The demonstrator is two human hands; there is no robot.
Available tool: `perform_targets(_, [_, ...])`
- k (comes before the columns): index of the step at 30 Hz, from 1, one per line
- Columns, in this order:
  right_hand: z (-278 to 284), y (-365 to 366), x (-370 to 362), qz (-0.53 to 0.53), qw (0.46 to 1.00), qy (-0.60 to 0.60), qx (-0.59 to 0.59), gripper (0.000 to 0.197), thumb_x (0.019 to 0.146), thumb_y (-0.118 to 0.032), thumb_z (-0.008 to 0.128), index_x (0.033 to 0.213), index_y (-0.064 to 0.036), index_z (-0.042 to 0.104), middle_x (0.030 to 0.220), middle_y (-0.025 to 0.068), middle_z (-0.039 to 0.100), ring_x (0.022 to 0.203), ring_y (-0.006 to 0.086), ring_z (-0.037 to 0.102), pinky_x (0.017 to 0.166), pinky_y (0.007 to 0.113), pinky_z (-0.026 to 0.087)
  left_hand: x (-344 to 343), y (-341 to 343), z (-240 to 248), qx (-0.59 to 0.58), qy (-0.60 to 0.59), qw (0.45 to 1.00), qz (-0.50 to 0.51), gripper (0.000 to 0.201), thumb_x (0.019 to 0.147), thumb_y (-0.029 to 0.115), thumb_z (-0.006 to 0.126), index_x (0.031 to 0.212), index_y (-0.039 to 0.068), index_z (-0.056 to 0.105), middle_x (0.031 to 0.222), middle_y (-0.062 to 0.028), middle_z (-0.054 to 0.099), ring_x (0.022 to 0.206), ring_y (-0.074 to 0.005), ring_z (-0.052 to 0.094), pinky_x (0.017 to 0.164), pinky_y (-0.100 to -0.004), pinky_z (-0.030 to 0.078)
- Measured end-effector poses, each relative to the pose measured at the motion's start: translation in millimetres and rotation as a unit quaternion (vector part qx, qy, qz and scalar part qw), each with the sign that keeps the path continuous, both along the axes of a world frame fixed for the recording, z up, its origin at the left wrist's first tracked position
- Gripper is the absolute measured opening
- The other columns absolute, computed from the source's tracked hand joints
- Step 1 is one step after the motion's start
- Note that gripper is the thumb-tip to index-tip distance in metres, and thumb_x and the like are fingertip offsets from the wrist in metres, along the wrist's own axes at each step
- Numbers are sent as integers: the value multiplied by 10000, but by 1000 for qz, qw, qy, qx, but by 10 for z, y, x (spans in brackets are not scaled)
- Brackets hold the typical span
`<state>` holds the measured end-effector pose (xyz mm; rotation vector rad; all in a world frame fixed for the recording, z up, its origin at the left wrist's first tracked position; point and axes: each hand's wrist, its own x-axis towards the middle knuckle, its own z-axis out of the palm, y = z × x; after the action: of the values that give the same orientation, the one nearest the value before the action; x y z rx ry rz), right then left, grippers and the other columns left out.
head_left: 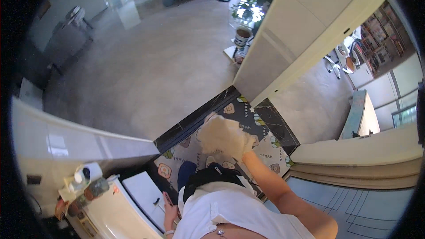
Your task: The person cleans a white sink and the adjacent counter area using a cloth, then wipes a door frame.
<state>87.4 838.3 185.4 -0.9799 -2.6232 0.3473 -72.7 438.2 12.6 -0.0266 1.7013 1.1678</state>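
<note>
My right hand point(248, 146) grips a beige cloth point(221, 135) that is blurred by motion. The cloth hangs over the patterned floor mat point(164, 171), in front of my body. Low on the left, my left hand point(170, 210) is beside a white cabinet point(144, 191) with a small dark handle. Its fingers look stretched out and apart; whether they touch the cabinet is not clear.
A dark stone threshold point(195, 113) runs along the mat's far edge. Bottles and jars point(88, 188) stand on the counter at left. A wall point(283, 40) separates two doorways. A potted plant point(243, 35) stands beyond it, and a patterned blue panel point(349, 203) is at right.
</note>
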Motion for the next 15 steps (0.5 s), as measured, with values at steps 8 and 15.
perform_targets(8, [-529, 2166, 1235, -228, 909, -103, 333, 298, 859, -81, 427, 1125, 38, 493, 956, 158, 530, 911, 227, 541, 739, 275, 450, 12, 1808, -285, -48, -28, 990, -129, 524, 805, 133, 593, 1297, 62, 426, 1101, -90, 494, 935, -178, 520, 760, -282, 439])
perform_targets(15, [-215, 3717, 1598, -331, 908, 150, 207, 301, 929, -120, 442, 1198, -11, 522, 1021, 154, 592, 932, 243, 581, 807, 298, 453, -292, 3208, -458, -86, -15, 981, -174, 527, 813, 154, 590, 1305, 65, 425, 1125, -95, 489, 965, -188, 508, 787, -301, 422])
